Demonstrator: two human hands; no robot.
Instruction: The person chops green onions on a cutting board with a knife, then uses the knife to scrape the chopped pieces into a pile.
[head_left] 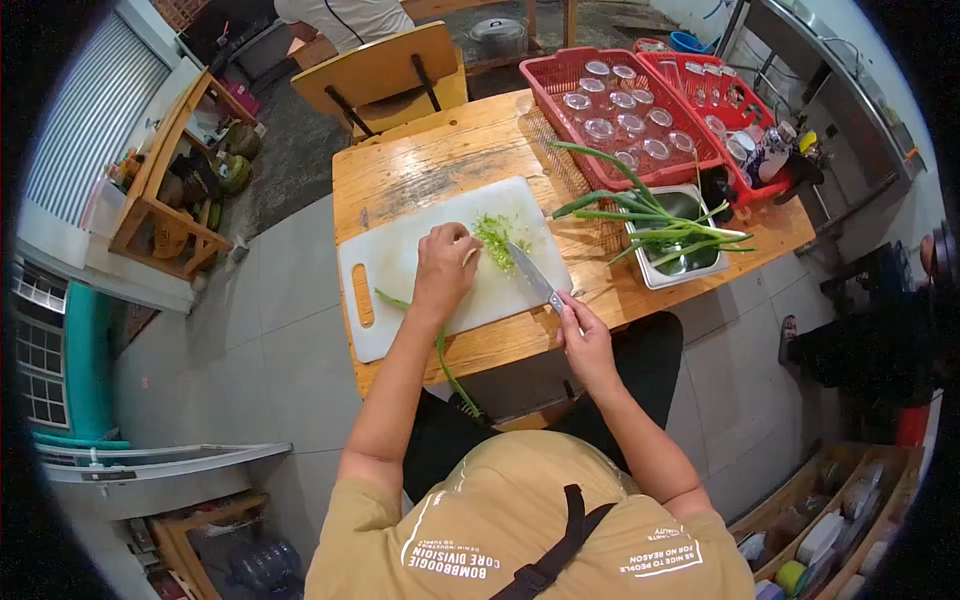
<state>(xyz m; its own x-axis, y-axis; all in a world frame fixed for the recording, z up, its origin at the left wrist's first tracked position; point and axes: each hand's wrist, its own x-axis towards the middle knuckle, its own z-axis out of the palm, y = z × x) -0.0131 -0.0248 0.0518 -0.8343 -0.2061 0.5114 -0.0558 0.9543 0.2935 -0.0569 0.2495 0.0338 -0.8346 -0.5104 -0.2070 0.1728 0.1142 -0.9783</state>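
Note:
A white cutting board (400, 250) lies on the wooden table, with a small heap of chopped green onion (497, 238) on its right half. My right hand (583, 335) is closed round the handle of a knife (532, 270), whose blade tip rests by the heap. My left hand (446, 268) lies on the board left of the heap, fingers curled; what they press on is hidden. Under my left wrist runs a long green onion stalk (443, 360), which hangs over the table's front edge. More green onions (655, 215) lie across a metal container (680, 265) at the right.
Behind the container, a red basket (540, 85) holds several upturned glasses, beside another red rack (748, 190) with glasses and cups. A wooden chair (385, 70) stands at the table's far side, near a seated person (345, 20). Another person's dark-clothed leg (850, 340) is at the right.

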